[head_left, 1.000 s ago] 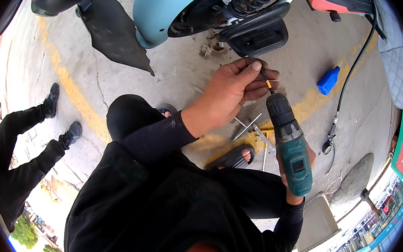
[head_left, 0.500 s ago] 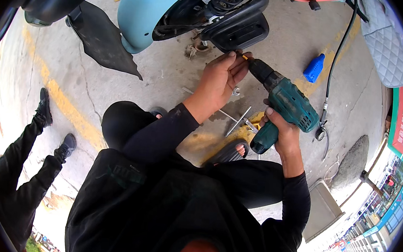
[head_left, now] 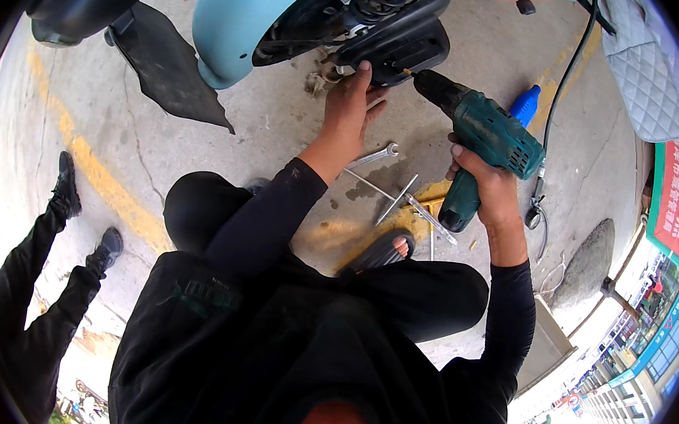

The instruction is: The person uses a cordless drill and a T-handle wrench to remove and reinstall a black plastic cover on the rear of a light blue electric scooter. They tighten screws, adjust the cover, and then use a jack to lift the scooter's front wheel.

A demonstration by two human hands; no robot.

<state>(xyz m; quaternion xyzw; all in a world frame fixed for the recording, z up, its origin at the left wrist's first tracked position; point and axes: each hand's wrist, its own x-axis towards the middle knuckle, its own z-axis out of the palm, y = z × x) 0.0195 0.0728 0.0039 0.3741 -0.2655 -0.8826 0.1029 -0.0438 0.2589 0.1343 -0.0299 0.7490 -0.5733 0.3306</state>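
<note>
Green drill (head_left: 486, 128) in curled right hand (head_left: 492, 182), left hand (head_left: 348, 111) spread at black cover (head_left: 404, 48)

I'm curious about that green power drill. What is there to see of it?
The power drill has a teal-green casing, plastic by its look, with dark vent slots at the rear, a black chuck and a slim, yellowish bit. The right hand grips its handle above the concrete. Its nose points up-left toward the black footrest-like part; whether the tip touches is unclear.
</note>
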